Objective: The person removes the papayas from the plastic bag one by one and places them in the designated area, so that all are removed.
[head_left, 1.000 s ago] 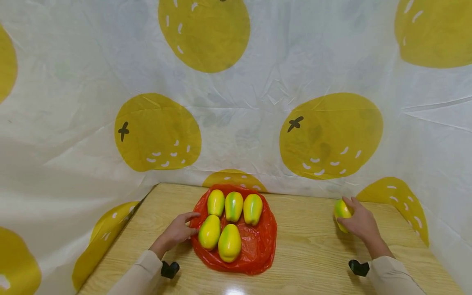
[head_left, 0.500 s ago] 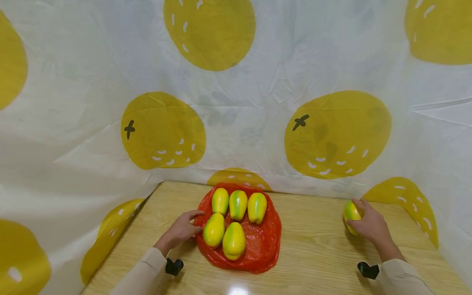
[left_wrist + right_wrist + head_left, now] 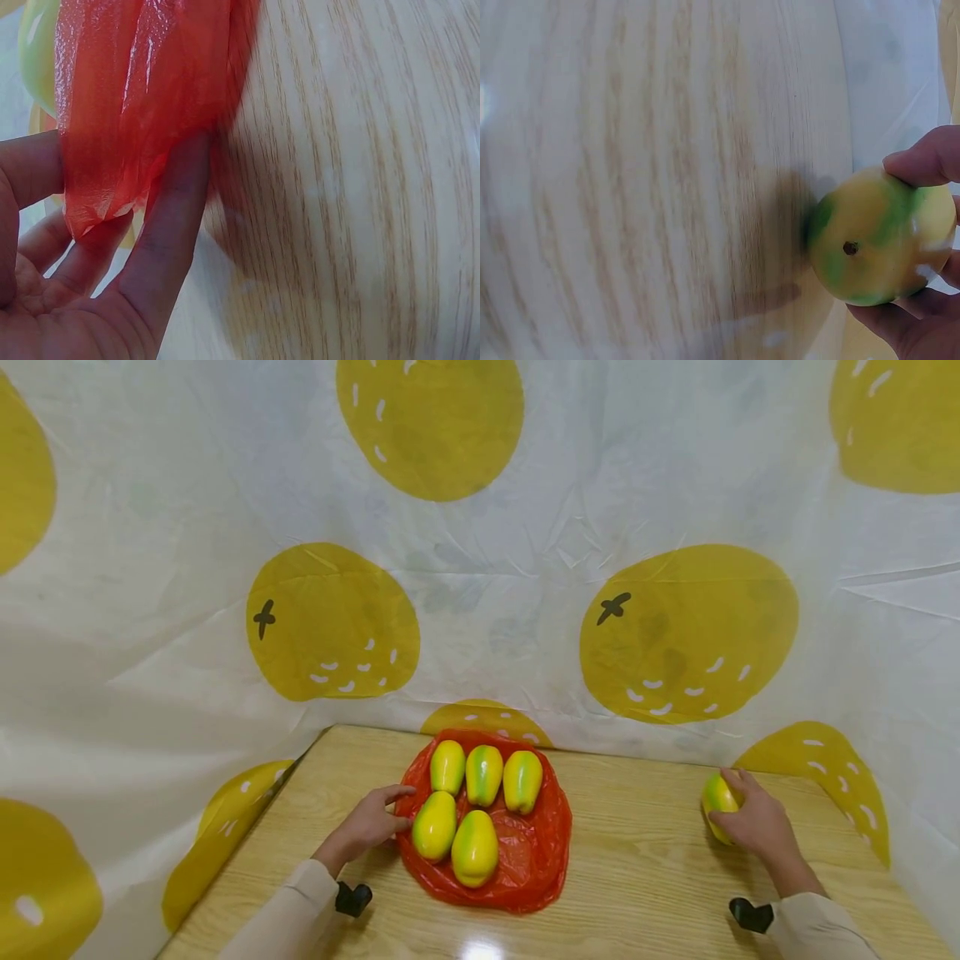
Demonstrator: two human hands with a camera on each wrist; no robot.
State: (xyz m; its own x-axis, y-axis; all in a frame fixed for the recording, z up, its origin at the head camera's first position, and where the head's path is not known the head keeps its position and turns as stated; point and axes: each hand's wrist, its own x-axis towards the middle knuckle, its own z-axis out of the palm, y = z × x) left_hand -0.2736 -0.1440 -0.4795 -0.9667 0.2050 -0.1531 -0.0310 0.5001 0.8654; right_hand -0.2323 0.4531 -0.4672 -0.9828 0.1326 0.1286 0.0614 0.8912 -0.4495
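Cloth [image 3: 495, 618] behind table [image 3: 637, 868], red bag [image 3: 519, 858]

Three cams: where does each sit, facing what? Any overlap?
Head: worn on the head, facing forward and down at a wood-grain table, five yellow-green ovoid fruits on a red plastic bag; left hand, right hand and beige sleeves show.
Left wrist: on that wrist, facing the bag's edge; left hand shows, touching it.
Right wrist: on that wrist, facing a sixth yellow-green fruit; right hand shows, holding it.
Shared: head and right wrist both show the sixth fruit.
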